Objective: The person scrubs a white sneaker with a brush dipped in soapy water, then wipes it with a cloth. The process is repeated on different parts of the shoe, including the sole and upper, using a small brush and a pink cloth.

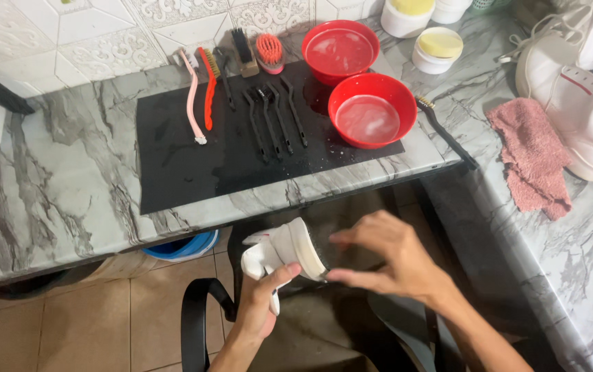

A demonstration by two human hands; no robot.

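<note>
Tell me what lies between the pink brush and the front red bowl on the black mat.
In the head view, an orange brush lies beside the pink brush, then a row of black brushes before the front red bowl.

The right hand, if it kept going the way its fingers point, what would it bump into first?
Probably the white shoe. The right hand points its fingers left at the shoe's dark sole end, which the left hand grips. The fingertips look almost touching, though depth is hard to judge.

Both forearms bare, no sleeves or rings visible; lap clothing seemingly dark.
</note>
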